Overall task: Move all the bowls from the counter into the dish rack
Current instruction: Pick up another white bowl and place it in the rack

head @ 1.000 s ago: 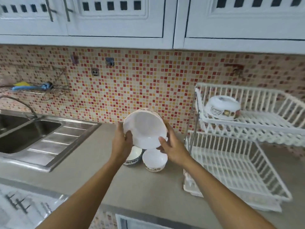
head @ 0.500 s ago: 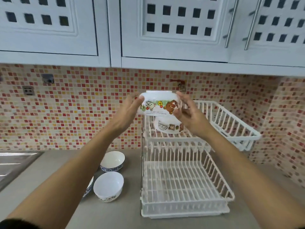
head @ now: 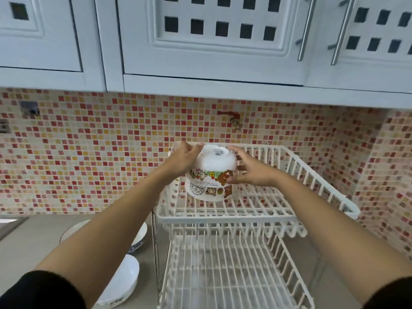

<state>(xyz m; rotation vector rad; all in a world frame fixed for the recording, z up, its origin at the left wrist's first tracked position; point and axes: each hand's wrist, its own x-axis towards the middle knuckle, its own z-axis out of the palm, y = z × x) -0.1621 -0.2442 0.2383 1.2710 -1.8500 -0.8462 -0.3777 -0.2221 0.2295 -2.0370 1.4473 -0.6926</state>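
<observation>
While both hands [head: 181,159] [head: 253,170] clasp it, the upturned cartoon-printed white bowl [head: 214,165] caps another.

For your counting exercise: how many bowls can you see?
4, possibly more behind the arm: an upturned cartoon bowl in both hands, stacked on another in the rack's top tier; two on the counter, blue-rimmed and white.

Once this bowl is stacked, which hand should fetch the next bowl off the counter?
Left. The remaining bowls sit on the counter left of the rack, under the left arm. The left hand reaches them directly; the right hand would probably have to cross over.
</observation>
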